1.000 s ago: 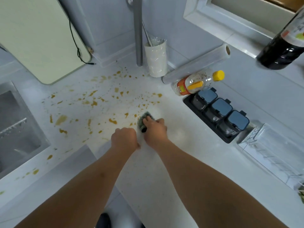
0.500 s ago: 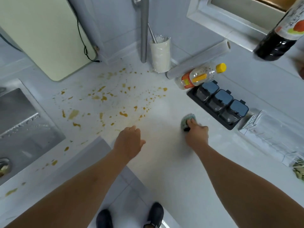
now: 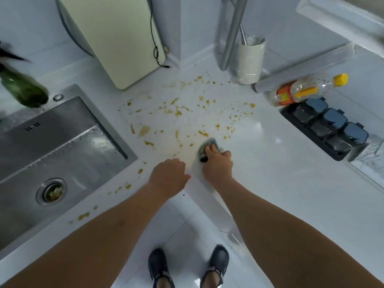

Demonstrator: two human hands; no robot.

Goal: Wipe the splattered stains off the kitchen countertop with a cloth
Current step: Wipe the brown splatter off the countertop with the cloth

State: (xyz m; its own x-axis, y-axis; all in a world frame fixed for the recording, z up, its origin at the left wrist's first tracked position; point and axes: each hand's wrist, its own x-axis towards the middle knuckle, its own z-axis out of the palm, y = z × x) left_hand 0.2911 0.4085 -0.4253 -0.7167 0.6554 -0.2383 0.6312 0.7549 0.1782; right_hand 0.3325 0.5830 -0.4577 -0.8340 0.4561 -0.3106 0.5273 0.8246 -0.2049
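Observation:
Brown-yellow splatter stains (image 3: 178, 113) dot the white countertop (image 3: 280, 173) in the corner, from the back wall down toward the front edge. My right hand (image 3: 218, 165) grips a small dark green cloth (image 3: 204, 148) and presses it on the counter at the near edge of the stains. My left hand (image 3: 168, 177) rests on the counter just left of it, fingers loosely curled, holding nothing. More drops (image 3: 83, 216) lie along the front edge by the sink.
A steel sink (image 3: 62, 146) fills the left side, with a green bottle (image 3: 22, 90) behind it. A cream board (image 3: 116, 38) leans on the wall. A white cup (image 3: 250, 59), a film roll (image 3: 301, 69), a yellow-capped bottle (image 3: 305, 90) and a black jar rack (image 3: 326, 127) sit at the right.
My right hand has swept the cloth back left from near the jar rack to the stains' near edge, close to my left hand. The camera has turned left, showing more sink.

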